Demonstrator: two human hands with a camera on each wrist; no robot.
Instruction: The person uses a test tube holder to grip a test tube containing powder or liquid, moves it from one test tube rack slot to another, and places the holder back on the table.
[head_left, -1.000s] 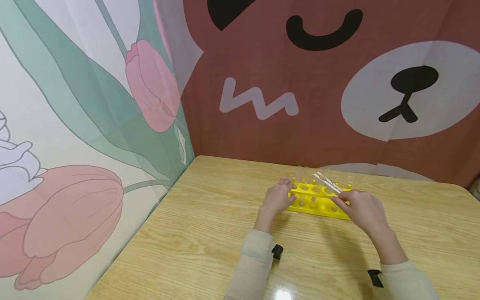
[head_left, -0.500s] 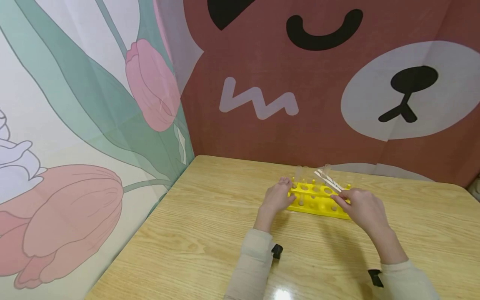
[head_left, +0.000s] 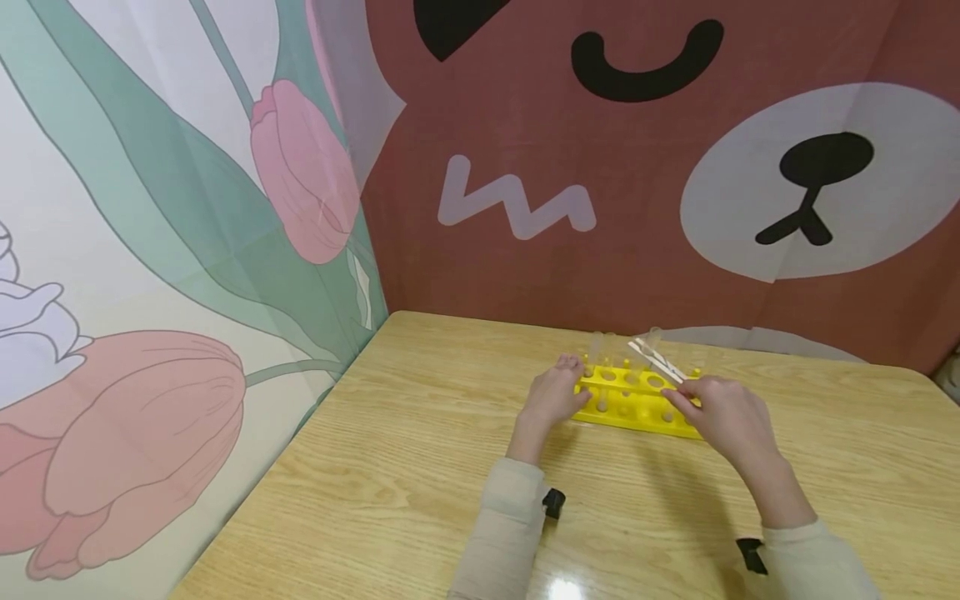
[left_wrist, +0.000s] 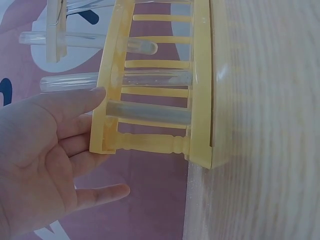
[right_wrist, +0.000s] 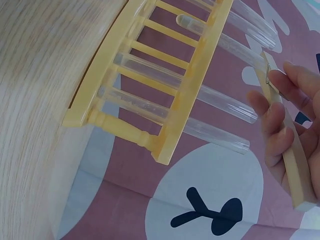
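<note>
A yellow test tube rack (head_left: 637, 423) stands on the table with several clear test tubes (right_wrist: 225, 104) in its holes. My left hand (head_left: 553, 393) grips the rack's left end, a fingertip on the top plate and other fingers bent behind its edge. Above the rack's right half, my right hand (head_left: 727, 418) holds a wooden test tube holder (right_wrist: 292, 155). The holder's far end is clamped around one test tube (left_wrist: 85, 40) near its mouth. That tube passes through the top plate, its rounded bottom raised well above the rack's base.
The wooden table (head_left: 360, 467) extends in front and to both sides. A bear-print cloth (head_left: 495, 275) hangs right behind the table's back edge, and a tulip-print cloth (head_left: 187, 208) hangs along its left side.
The clamped test tube and the holder's tip rose slightly between one second and half a second ago, and have stayed about there since. My left hand has kept its place on the rack.
</note>
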